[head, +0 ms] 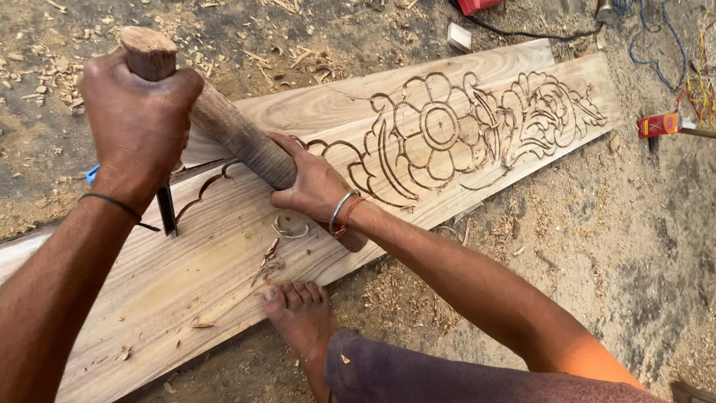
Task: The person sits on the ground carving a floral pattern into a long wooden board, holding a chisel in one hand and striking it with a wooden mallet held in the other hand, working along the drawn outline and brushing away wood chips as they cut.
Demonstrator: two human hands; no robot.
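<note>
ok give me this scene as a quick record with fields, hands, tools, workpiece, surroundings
left hand: left hand gripped around a chisel handle, its dark blade on the plank
right hand: right hand holding a wooden mallet
workpiece: long wooden plank with carved flower pattern
foot: bare foot on the plank edge
surroundings: wood shavings, sandy ground

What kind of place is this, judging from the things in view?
Probably an outdoor woodcarving workplace. A long plank with a carved flower pattern lies on bare earth scattered with wood chips, and cables run nearby.
</note>
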